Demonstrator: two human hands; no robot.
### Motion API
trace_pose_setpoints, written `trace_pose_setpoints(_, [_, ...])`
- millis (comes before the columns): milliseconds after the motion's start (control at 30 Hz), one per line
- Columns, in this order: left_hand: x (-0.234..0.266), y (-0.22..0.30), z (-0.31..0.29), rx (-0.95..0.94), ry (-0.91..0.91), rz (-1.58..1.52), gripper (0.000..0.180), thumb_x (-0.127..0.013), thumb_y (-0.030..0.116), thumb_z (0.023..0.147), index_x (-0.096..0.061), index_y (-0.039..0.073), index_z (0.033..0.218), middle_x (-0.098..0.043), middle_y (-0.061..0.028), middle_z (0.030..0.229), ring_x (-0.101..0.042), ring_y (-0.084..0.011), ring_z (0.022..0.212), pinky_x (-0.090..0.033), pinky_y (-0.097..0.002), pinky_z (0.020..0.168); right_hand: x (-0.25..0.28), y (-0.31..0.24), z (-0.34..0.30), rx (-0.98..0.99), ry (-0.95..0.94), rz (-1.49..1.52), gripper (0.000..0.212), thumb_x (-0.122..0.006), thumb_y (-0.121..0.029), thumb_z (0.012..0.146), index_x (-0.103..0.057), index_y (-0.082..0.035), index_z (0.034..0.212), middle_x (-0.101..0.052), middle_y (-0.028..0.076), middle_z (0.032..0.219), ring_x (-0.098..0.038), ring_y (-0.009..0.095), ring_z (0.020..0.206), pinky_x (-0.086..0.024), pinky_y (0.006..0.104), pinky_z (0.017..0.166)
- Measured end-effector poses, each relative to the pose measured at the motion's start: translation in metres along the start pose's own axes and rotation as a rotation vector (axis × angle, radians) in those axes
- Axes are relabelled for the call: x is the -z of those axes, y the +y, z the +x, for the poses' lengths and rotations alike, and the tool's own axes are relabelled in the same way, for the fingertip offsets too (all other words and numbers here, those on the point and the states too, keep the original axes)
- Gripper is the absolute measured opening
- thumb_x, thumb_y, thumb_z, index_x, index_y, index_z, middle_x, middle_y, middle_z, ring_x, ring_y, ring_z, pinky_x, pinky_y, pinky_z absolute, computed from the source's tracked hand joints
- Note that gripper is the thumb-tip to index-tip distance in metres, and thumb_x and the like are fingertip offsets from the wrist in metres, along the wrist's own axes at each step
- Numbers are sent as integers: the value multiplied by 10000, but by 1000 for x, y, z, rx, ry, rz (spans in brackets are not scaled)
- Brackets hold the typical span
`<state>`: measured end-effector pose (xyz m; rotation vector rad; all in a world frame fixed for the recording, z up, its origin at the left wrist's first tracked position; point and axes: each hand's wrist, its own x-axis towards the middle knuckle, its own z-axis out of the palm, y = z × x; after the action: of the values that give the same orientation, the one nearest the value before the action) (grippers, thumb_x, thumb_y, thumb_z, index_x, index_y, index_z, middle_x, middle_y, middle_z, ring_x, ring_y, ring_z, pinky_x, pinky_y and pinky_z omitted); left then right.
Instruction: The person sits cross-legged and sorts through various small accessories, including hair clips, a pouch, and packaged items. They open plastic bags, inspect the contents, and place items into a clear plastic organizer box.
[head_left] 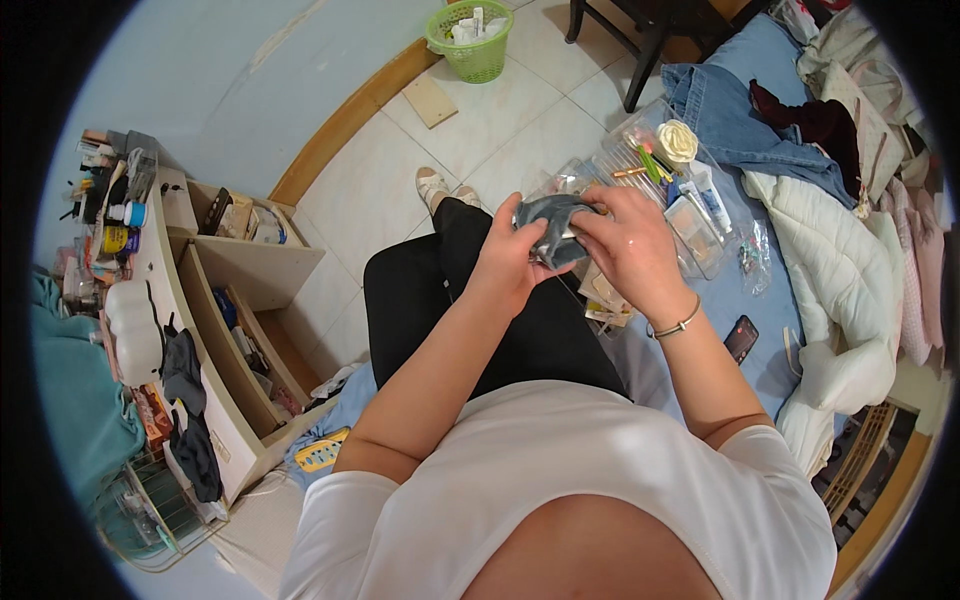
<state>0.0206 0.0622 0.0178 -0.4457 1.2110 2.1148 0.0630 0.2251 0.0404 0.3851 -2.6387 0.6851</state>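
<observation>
Above my lap, both hands hold a small crumpled grey cloth between them. My left hand grips its left side, thumb on top. From the right, my right hand pinches the cloth with bent fingers; a bracelet circles that wrist. A pale edge shows within the folds, but I cannot make out what it belongs to. Just beyond my right hand lies a clear plastic organizer with a white fabric rose, tubes and flat cases.
To the left stands a dresser with its drawers pulled out and bottles crowded on top. A green basket sits on the tiled floor near a dark chair. Jeans, a white quilt and a phone lie on the bed.
</observation>
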Motion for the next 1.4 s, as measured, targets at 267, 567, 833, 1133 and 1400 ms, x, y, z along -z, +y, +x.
trace_pose_setpoints(267, [17,1,15,164,-186,196,429,-495,316,963,-430,43,1287,-585,-121,1089,-606,-222,982,-545,-398,762,-12,17,7,55,-230,-71,171,-708,-170,691,-642,-86,824,-601,50,902,-598,245,848,-450,367,699])
trace_pose_setpoints(567, [23,-2,36,-59,-197,307,469,-553,418,921,-527,61,1224,-587,-64,1101,-595,-163,928,-503,-345,802,-6,41,17,-266,-292,158,128,-606,-127,776,-556,-8,778,-546,136,815,-578,352,733,-469,437,636])
trace_pose_setpoints(833, [20,-8,50,-106,-218,131,184,-594,213,929,-572,55,1019,-634,-35,969,-595,-113,887,-509,-282,771,-3,60,7,-455,-180,634,182,-591,-149,852,-556,29,834,-492,105,753,-525,228,713,-419,337,666])
trace_pose_setpoints(1133, [18,-17,39,-103,-278,20,192,-484,196,975,-492,80,1129,-603,-68,1120,-596,-177,1026,-495,-366,887,2,40,-8,-842,160,1297,222,-569,-173,928,-611,1,1059,-629,19,1001,-559,92,886,-444,249,805])
trace_pose_setpoints(1400, [33,-22,32,-169,-338,-86,216,-465,208,983,-463,80,1157,-580,-79,1180,-573,-203,1093,-456,-406,960,2,31,-15,-955,251,1626,254,-518,-230,960,-590,-39,1110,-651,50,1027,-602,122,922,-465,288,820])
